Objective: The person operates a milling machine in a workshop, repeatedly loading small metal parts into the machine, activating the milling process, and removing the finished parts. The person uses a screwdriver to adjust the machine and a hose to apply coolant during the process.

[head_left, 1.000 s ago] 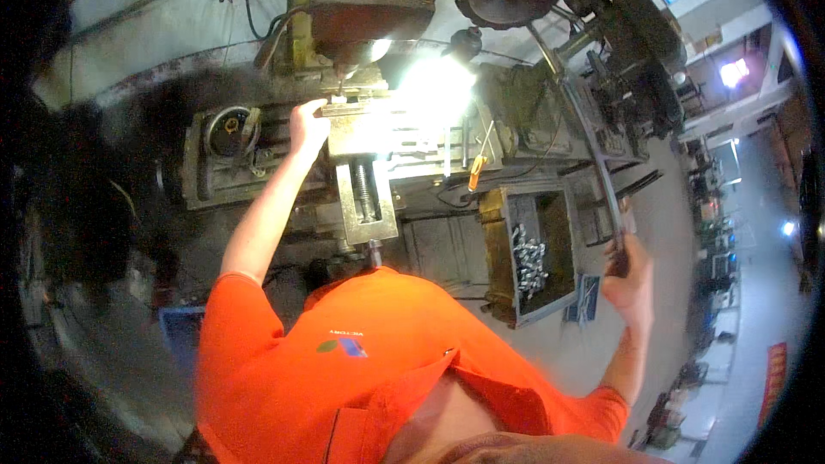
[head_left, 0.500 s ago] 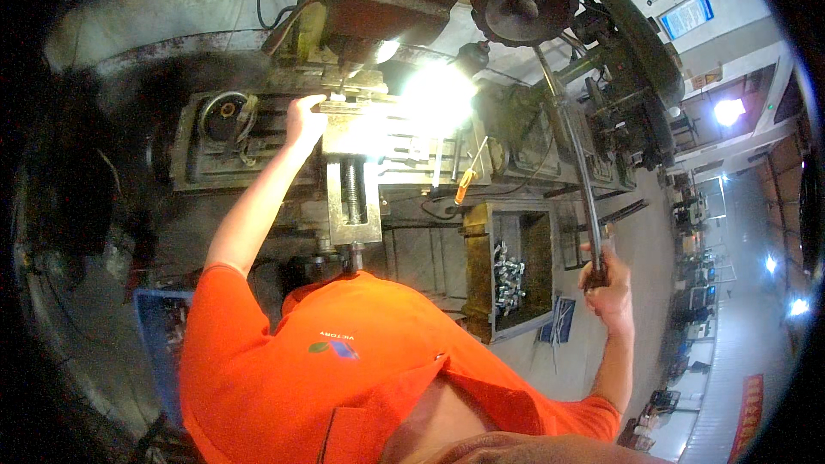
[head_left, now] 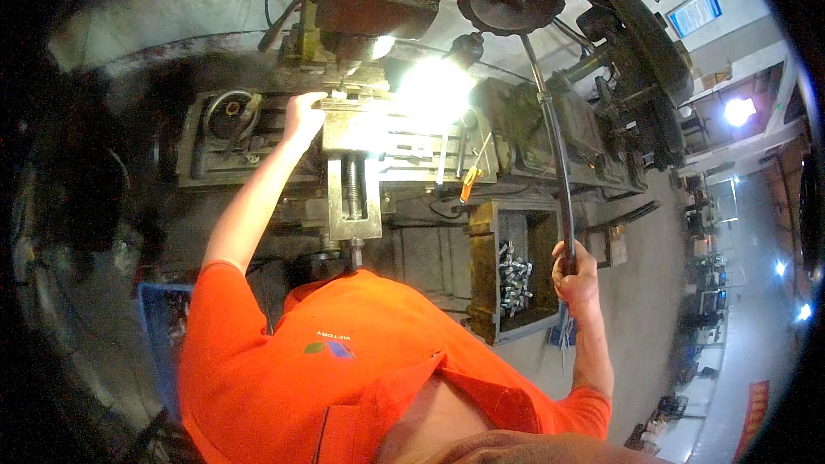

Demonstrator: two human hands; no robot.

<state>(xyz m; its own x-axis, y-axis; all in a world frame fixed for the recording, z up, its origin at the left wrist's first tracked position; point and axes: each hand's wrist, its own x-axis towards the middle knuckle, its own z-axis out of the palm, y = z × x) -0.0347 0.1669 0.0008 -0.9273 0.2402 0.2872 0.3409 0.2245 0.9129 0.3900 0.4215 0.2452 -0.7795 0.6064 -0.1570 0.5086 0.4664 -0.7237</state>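
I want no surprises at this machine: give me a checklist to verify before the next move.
1. Right hand gripping the lever: ok, fingers wrapped around it.
2. Left hand clear of the spindle: probably not ok, fingers look close.
3. Lamp lit: ok.
4. Vise tight: cannot tell.
5. Orange-handled tool put away: not ok, it lies at the table's front edge.

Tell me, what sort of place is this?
Probably a metalworking shop: a machine vise sits on a slotted machine table, with a box of small shiny metal parts nearby.
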